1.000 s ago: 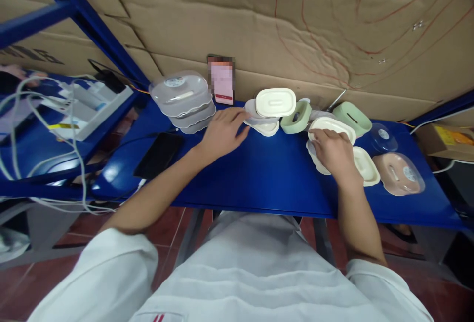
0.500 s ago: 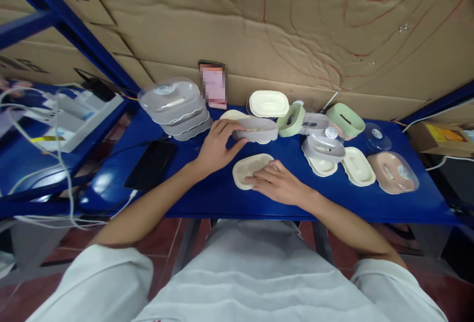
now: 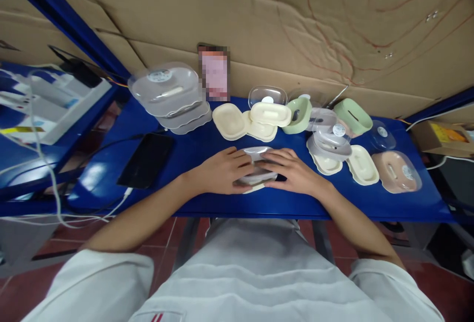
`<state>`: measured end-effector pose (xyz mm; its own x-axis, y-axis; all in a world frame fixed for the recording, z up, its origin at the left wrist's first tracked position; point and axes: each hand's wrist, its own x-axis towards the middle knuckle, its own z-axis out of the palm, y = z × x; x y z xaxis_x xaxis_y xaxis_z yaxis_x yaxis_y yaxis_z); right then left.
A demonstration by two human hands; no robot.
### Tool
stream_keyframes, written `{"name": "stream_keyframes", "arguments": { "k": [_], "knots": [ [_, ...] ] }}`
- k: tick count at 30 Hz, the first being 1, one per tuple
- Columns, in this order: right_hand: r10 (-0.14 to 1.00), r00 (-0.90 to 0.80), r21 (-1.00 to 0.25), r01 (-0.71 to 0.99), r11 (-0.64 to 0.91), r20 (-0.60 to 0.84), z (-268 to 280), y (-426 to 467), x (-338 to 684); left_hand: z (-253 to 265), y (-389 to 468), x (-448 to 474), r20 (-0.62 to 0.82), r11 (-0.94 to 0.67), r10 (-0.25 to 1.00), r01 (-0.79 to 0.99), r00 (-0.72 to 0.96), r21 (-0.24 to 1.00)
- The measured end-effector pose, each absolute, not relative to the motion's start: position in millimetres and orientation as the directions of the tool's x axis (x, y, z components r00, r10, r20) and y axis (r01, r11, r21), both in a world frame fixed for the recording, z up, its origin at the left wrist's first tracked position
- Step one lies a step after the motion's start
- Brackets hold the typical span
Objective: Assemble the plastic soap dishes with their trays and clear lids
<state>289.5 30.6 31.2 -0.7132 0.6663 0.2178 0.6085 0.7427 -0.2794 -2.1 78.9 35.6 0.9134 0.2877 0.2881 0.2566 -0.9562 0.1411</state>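
On the front middle of the blue table, a grey oval plastic box part (image 3: 256, 156) sits over a cream base (image 3: 254, 189), whose edge peeks out below. My left hand (image 3: 225, 171) wraps the left side of the grey part, fingers curled over it. From the right, my right hand (image 3: 291, 171) grips the other side, with its fingers reaching across the top. Most of the base is hidden by both hands. Just behind lie a cream oval tray (image 3: 228, 122) and a smaller cream slotted piece (image 3: 270, 114) on another cream base (image 3: 262, 131).
Stacked grey boxes with a clear lid (image 3: 166, 90) stand back left, beside a propped phone (image 3: 215, 72). A black phone (image 3: 146, 160) with a cable lies left. Green boxes (image 3: 353, 116), cream bases (image 3: 363, 165) and a pink lidded box (image 3: 396, 171) fill the right. Cardboard (image 3: 240, 25) walls the back.
The grey box part has come forward from the back onto the cream base, carried by my left hand. My right hand has shifted from the base to the grey part's right side.
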Motion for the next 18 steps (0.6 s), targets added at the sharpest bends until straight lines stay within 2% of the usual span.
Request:
{"name": "stream_keyframes", "arguments": {
  "k": [6, 10, 14, 18],
  "knots": [
    [0.617, -0.77, -0.285, 0.563, 0.776, 0.159, 35.9, 23.7, 284.4, 42.2, 63.6, 1.9, 0.23, -0.98, 0.182, 0.156, 0.956, 0.125],
    [0.636, -0.76, -0.216, 0.604, 0.767, 0.135, 34.6, 26.4, 287.4, 41.6, 66.3, 2.7, 0.194, -0.973, 0.232, 0.227, 0.953, 0.046],
    [0.671, -0.721, -0.15, 0.654, 0.742, 0.173, 29.3, 31.3, 288.1, 37.9, 75.2, 0.2, 0.231, -0.956, 0.272, 0.29, 0.934, -0.046],
    [0.669, -0.717, -0.122, 0.659, 0.742, 0.196, 26.0, 30.9, 282.8, 37.4, 79.4, -4.4, 0.192, -0.948, 0.311, 0.318, 0.931, -0.006]
  ]
}}
